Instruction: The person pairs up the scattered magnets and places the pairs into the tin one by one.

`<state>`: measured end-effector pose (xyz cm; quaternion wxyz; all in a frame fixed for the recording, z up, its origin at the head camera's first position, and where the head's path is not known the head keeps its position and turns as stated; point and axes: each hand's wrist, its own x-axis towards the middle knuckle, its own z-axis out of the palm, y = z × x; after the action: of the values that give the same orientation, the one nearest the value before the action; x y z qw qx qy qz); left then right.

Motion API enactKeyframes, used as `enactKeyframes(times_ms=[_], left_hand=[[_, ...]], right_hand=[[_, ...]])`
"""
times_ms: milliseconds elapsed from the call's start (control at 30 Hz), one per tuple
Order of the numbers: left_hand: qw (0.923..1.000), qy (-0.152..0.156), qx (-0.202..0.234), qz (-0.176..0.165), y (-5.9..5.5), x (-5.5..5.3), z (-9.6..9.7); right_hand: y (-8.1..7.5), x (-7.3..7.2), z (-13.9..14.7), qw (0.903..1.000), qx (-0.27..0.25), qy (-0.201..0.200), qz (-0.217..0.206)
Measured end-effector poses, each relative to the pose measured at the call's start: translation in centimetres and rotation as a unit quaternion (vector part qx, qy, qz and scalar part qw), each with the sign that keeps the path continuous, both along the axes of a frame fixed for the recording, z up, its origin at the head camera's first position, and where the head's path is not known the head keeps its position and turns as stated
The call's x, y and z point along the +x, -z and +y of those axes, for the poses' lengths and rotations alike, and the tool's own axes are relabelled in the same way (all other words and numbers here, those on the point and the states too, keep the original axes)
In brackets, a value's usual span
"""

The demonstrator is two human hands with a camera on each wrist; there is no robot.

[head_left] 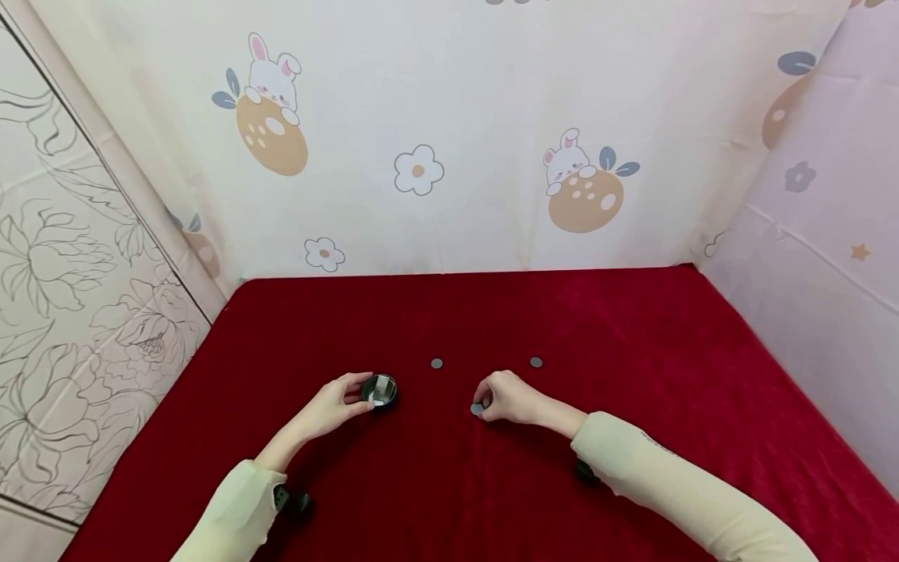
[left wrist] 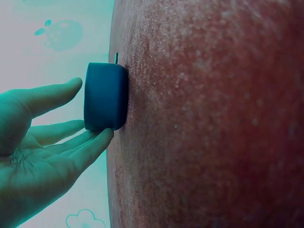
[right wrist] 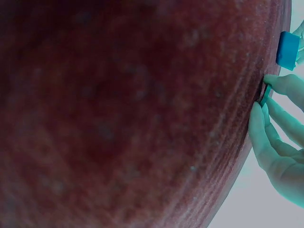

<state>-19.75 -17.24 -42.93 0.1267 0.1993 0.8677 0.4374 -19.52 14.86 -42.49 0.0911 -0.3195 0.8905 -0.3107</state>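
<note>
My left hand [head_left: 335, 402] is at a small round dark dish [head_left: 380, 391], thumb on one side and fingers on the other; the inside of the dish looks shiny. In the left wrist view its smooth side wall [left wrist: 105, 96] stands upright on the cloth, with fingertips [left wrist: 108, 134] touching the lower side. To the right, my right hand [head_left: 511, 399] pinches a flat grey disc [head_left: 477, 409] between thumb and fingers at the cloth. The right wrist view shows this disc [right wrist: 266, 94] tilted, edge-on. Two similar grey discs, left [head_left: 437, 364] and right [head_left: 537, 362], lie farther back.
A red cloth [head_left: 449, 320] covers the table. Behind it hangs a pale curtain [head_left: 477, 94] with rabbits and flowers; another printed panel [head_left: 91, 273] borders the left, and a pale curtain [head_left: 808, 257] the right. Dark devices sit at both wrists.
</note>
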Motion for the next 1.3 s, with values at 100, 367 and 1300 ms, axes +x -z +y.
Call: enactKeyframes(times_ms=[100, 367, 1300], left_hand=[[1.0, 0.002, 0.002, 0.002, 0.1, -0.1, 0.0], [1.0, -0.008, 0.005, 0.003, 0.4, -0.3, 0.1], [0.9996, -0.019, 0.017, -0.01, 0.4, -0.5, 0.1]], right_hand=[[-0.1, 0.0, -0.1, 1.0, -0.008, -0.002, -0.005], [-0.4, 0.0, -0.8, 0.9996, -0.027, -0.003, -0.011], [-1.8, -0.4, -5.5, 0.9967, -0.079, 0.006, -0.017]])
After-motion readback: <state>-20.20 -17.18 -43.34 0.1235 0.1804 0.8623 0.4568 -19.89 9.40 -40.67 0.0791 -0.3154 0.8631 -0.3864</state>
